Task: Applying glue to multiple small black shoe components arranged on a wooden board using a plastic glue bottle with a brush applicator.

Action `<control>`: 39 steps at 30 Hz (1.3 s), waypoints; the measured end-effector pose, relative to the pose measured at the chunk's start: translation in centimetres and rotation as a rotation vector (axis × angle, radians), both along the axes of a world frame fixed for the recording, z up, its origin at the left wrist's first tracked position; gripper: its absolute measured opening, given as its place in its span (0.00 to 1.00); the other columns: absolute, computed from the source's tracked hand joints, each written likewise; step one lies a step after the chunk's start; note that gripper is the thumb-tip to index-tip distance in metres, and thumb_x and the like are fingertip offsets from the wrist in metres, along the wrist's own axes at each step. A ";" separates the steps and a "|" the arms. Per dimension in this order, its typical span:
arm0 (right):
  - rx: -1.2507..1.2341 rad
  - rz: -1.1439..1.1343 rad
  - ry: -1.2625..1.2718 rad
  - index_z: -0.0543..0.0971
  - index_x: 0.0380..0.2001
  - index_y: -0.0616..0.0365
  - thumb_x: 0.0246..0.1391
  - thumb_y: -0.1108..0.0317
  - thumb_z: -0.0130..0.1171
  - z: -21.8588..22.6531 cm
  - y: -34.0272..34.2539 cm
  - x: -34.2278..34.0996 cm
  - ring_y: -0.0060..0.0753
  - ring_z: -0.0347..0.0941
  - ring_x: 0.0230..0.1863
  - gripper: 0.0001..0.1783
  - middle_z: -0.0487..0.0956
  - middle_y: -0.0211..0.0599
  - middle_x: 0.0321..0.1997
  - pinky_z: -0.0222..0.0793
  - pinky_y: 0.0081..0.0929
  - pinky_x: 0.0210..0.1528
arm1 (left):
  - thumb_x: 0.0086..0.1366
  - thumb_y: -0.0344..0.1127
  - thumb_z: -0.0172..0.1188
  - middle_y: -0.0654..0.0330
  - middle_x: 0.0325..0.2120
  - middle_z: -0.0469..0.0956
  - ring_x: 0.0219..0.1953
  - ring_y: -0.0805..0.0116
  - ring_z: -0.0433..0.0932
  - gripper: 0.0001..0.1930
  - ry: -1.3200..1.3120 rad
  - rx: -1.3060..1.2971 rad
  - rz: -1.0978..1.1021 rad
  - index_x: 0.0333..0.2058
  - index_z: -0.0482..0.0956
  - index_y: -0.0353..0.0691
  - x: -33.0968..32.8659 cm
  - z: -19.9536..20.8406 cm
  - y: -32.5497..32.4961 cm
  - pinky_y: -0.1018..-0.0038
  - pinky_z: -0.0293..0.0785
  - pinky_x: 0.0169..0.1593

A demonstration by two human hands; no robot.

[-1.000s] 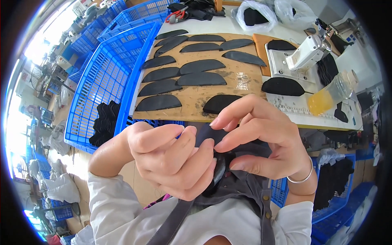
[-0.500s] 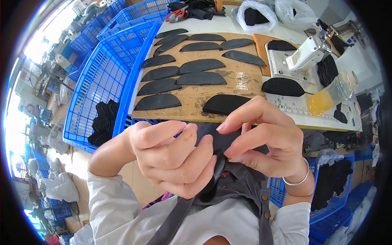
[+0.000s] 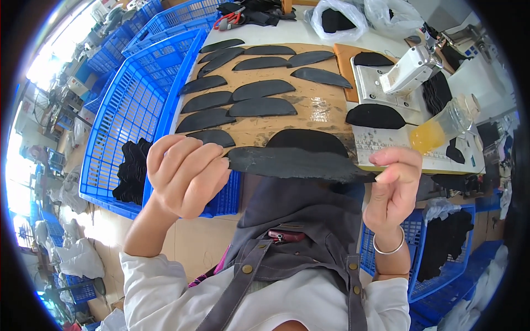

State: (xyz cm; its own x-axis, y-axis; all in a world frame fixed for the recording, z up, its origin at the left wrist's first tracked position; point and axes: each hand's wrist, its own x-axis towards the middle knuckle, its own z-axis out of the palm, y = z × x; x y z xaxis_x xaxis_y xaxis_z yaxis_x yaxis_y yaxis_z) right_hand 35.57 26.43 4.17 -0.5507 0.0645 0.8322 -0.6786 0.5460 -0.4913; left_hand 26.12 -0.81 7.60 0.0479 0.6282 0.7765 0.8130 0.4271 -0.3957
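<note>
A dark grey, half-moon-shaped flat piece (image 3: 298,164) is stretched level between my two hands, above the table's near edge. My left hand (image 3: 185,175) is closed on its left end, the fingers curled. At the other end, the tip is pinched between thumb and forefinger of my right hand (image 3: 393,187). Just behind it lies a black fabric half-moon piece (image 3: 306,141), partly covered. Several similar dark pieces (image 3: 264,107) are spread in rows on a brown cardboard sheet (image 3: 259,127). One of them, beside my left hand, is partly hidden.
At the left stands a blue crate (image 3: 124,121) holding black wavy-edged pieces. Rightward on the table are a white machine (image 3: 406,74), a jar with yellow liquid (image 3: 441,129) and a black pad (image 3: 375,116). Red-handled scissors (image 3: 231,19) lie at the back. Another blue crate (image 3: 441,248) sits lower right.
My hands have moved apart from close together. The dark half-moon piece, mostly hidden behind the fingers before, now spans between them. The table view has shifted slightly left.
</note>
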 end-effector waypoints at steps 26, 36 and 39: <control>-0.012 0.360 -0.125 0.65 0.35 0.62 0.57 0.78 0.46 3.6 -2.3 -3.7 0.32 0.73 0.38 0.03 0.72 0.52 0.43 0.70 0.23 0.42 | 0.60 0.39 0.60 0.62 0.41 0.74 0.45 0.77 0.71 0.17 -2.496 0.346 -1.225 0.44 0.71 0.38 1.0 -6.3 5.6 0.77 0.65 0.51; -0.561 0.689 -0.529 0.63 0.37 0.59 0.54 0.78 0.46 1.5 -0.4 -5.0 0.37 0.72 0.46 0.08 0.71 0.50 0.46 0.73 0.26 0.42 | 0.61 0.28 0.55 0.63 0.32 0.76 0.35 0.81 0.74 0.05 -2.199 0.391 -0.764 0.36 0.71 0.36 -2.9 -2.6 1.0 0.83 0.69 0.41; -0.831 0.868 -0.749 0.63 0.40 0.59 0.52 0.77 0.47 1.2 -0.2 -5.1 0.38 0.74 0.44 0.12 0.71 0.50 0.48 0.74 0.27 0.41 | 0.58 0.26 0.55 0.58 0.32 0.76 0.33 0.72 0.77 0.07 -2.267 0.307 -0.762 0.35 0.69 0.32 -2.8 -0.5 1.5 0.78 0.73 0.38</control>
State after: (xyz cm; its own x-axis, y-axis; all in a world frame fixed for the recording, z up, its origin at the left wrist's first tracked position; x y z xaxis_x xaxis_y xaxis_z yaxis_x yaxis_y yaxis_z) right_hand 30.46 26.22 5.36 -0.9556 -0.1988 0.2175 -0.0832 -0.5260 -0.8464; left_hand 23.29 0.70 7.08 -0.5747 0.8175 -0.0374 -0.3061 -0.1724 0.9363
